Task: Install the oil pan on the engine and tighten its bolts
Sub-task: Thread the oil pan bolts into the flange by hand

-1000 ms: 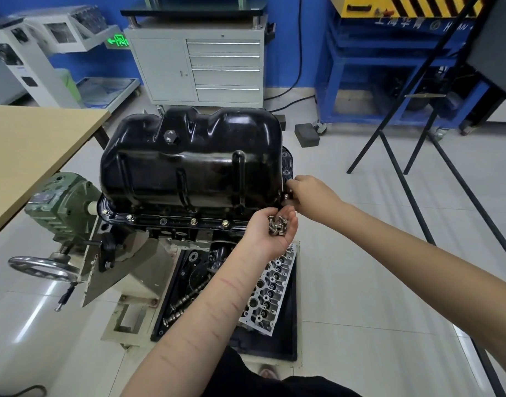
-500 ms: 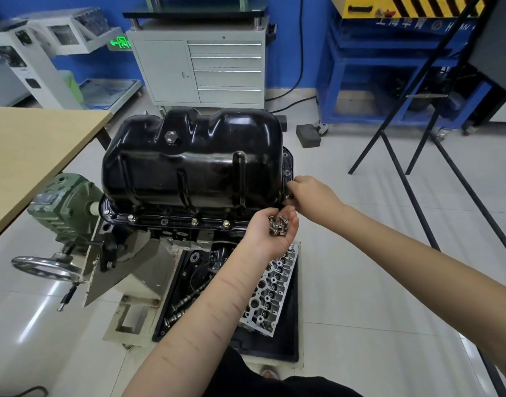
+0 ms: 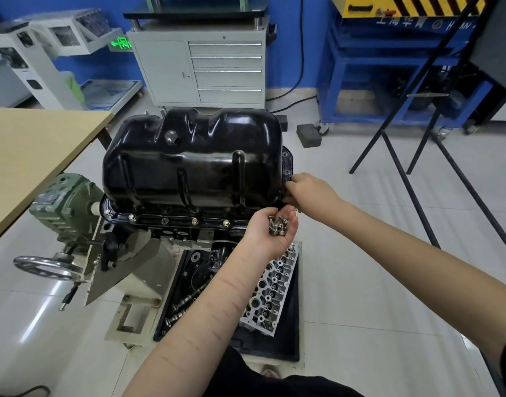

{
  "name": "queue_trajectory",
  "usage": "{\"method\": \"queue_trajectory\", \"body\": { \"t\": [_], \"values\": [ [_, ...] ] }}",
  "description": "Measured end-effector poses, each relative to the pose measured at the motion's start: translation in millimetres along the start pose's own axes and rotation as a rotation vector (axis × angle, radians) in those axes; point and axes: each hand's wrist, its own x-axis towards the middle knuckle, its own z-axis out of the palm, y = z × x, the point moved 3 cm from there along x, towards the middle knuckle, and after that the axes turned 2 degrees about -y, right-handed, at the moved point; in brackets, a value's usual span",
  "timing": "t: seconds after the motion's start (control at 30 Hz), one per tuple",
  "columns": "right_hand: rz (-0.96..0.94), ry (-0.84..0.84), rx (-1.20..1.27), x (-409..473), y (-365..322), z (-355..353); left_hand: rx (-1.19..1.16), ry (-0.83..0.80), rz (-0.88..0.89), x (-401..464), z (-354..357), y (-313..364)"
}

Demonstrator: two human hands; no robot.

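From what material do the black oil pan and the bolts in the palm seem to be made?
Oil pan: likely pressed steel, painted glossy black; it shows stamped ribs and bright reflections. Bolts in the left hand: bare silvery metal, probably plated steel.

Oil pan (image 3: 193, 164) atop engine (image 3: 171, 232), cabinet (image 3: 198, 70) behind, table (image 3: 31, 156) left.

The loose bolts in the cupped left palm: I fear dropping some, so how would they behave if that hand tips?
The bolts look small, smooth and metallic, heaped loosely, so they would probably slide off together. Their round shanks suggest they would roll across the glossy floor tiles. The left hand only cups them.
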Motion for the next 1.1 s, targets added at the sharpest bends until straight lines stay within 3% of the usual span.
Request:
{"method": "queue_trajectory", "body": {
  "t": [0.27, 0.47, 0.63, 0.83, 0.97, 1.1],
  "values": [
    [0.022, 0.026, 0.200, -5, 7, 3, -0.001, 0.006, 0.005, 0, -1, 1],
    [0.011, 0.042, 0.070, -3, 3, 5, 0.010, 0.009, 0.015, 0, 0, 0],
    [0.008, 0.035, 0.166, -7, 5, 2, 0.011, -0.008, 0.015, -1, 1, 0],
    [0.008, 0.027, 0.077, -5, 3, 2, -0.004, -0.115, -0.017, -1, 4, -1],
    [0.077, 0.001, 0.255, -9, 7, -1, 0.022, -0.136, -0.030, 2, 3, -2],
    [0.199, 0.257, 0.578, -27, 16, -21, 0.045, -0.129, -0.029, 3, 2, -2]
  ]
}}
